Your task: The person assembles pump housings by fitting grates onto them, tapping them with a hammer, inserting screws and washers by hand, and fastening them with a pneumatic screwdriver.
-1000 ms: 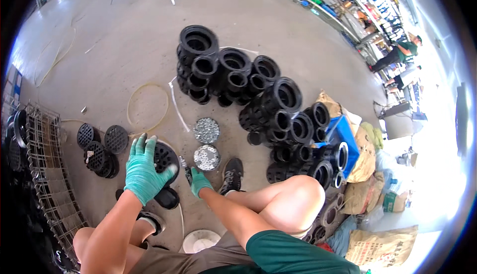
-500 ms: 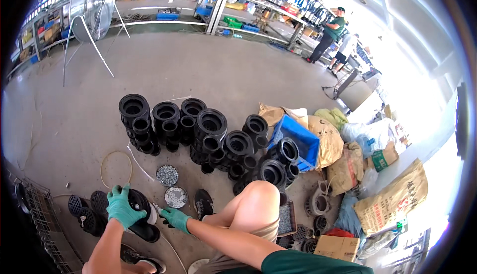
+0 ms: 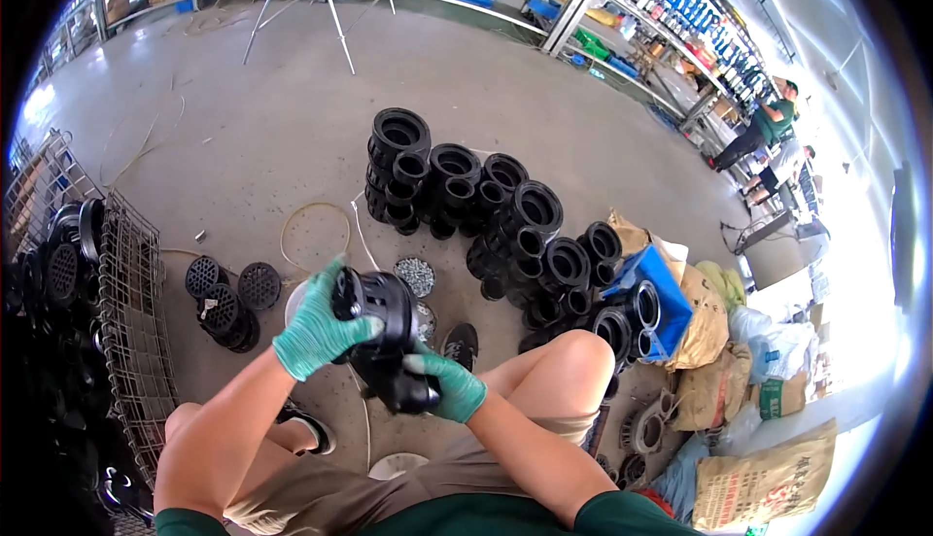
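The black housing (image 3: 389, 305) is held tilted in front of the person, between the two gloved hands, with the nearer hardware dish (image 3: 426, 322) partly covered by it in the view. The left grip (image 3: 323, 330) is closed around the upper left side, thumb laid across the body; the right grip (image 3: 451, 386) is closed on the lower right end, its thumb on the near face and its fingers largely hidden. Whether a tool is also kept in the right grip cannot be told. For sound handling, the weight should be shared by both hands, the thumbs should be kept clear of openings and edges, and any turning should be done slowly, with the housing kept away from the farther hardware dish (image 3: 415, 272) so that neither is knocked. Compared with the frame of half a second ago, the housing has been raised and tipped, the right grip has been brought onto it from beside it, and a white round object (image 3: 294, 303) is now partly exposed behind the left grip; the camera's view has also been shifted.
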The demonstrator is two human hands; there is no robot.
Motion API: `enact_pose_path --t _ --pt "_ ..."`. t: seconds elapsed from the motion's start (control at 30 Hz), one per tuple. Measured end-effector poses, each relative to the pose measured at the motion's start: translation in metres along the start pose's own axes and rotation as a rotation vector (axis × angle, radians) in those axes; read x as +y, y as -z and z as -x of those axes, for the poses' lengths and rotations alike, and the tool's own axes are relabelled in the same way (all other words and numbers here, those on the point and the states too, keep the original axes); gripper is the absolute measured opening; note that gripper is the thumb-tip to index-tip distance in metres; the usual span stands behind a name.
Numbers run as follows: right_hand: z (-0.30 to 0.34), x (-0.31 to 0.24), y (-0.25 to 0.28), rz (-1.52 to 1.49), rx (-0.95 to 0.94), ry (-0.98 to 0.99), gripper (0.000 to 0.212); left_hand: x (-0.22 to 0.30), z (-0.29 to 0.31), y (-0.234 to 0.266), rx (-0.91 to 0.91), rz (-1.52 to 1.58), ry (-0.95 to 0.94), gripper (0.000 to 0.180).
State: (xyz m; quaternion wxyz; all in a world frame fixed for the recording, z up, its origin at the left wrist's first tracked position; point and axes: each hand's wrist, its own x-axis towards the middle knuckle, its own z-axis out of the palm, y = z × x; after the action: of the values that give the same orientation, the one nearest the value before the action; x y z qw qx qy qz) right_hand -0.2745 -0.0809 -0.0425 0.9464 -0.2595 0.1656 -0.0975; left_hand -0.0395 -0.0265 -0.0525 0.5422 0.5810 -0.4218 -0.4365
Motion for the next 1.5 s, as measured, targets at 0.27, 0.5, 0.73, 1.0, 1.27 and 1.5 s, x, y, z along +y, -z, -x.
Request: enact_pose_path --t 0.27,0.5,0.73,1.0,1.27,1.5 --pt "0.020 -0.013 0.003 0.137 0.262 0.033 0.070 0.053 0.008 -0.012 -0.063 -0.106 -0.061 0.085" --pt "-0.005 -0.167 0.022 0.950 0.607 0.307 0.054 0.041 0.005 0.008 -0.084 -0.717 -0.248 0.061" --pt "-0.100 -0.304 0.093 1.513 0.951 0.097 0.061 0.040 -0.012 0.011 -0.171 -0.769 -0.173 0.057" --pt "-0.201 -0.352 0.189 1.793 1.071 -0.240 0.052 0.030 -0.020 0.022 -0.180 -0.973 -0.046 0.057" --pt "-0.244 -0.342 0.186 2.052 1.034 -0.315 0.041 0.031 -0.021 0.027 -0.218 -1.092 0.028 0.059" --pt "-0.245 -0.356 0.174 2.196 0.813 -0.430 0.051 0.030 -0.020 0.031 -0.297 -1.101 0.027 0.060"
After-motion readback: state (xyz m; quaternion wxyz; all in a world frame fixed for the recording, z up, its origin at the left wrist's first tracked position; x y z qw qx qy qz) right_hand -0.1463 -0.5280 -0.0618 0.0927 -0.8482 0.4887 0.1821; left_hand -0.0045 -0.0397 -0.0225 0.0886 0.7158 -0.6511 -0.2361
